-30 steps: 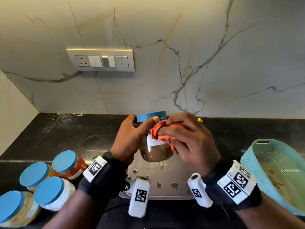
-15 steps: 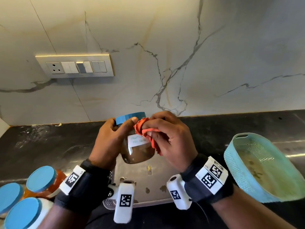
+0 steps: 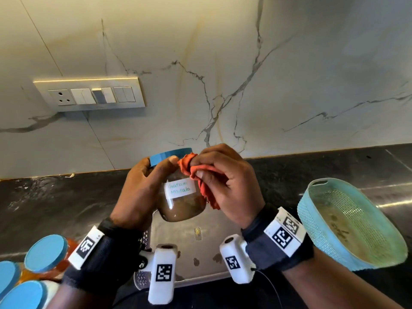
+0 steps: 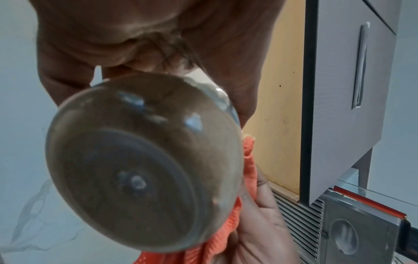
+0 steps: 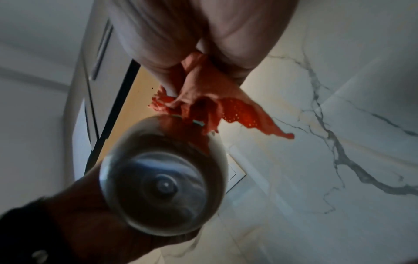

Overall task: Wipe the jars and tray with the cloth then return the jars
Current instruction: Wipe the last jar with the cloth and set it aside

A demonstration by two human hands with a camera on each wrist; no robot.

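Note:
My left hand [image 3: 142, 192] grips a glass jar [image 3: 181, 204] of brown powder with a blue lid [image 3: 170, 156] and a white label, held tilted above the counter. My right hand [image 3: 225, 186] holds a bunched orange cloth [image 3: 201, 175] against the jar's neck and right side. Both wrist views look up at the round jar base [image 4: 142, 160] [image 5: 162, 187], with the cloth [image 5: 237, 114] hanging beside it. Below the hands lies a steel tray [image 3: 178, 244]. Several other blue-lidded jars [image 3: 45, 253] stand at the lower left.
A light blue perforated basket [image 3: 347, 221] sits tilted on the black counter [image 3: 66, 201] at the right. A switch panel [image 3: 89, 94] is on the marble wall behind. In the left wrist view, a cabinet [image 4: 353, 89] hangs overhead.
The cloth has slid up from the jar's side to just under the lid, and the label now faces me. The camera view shifted, so the side jars and basket sit differently.

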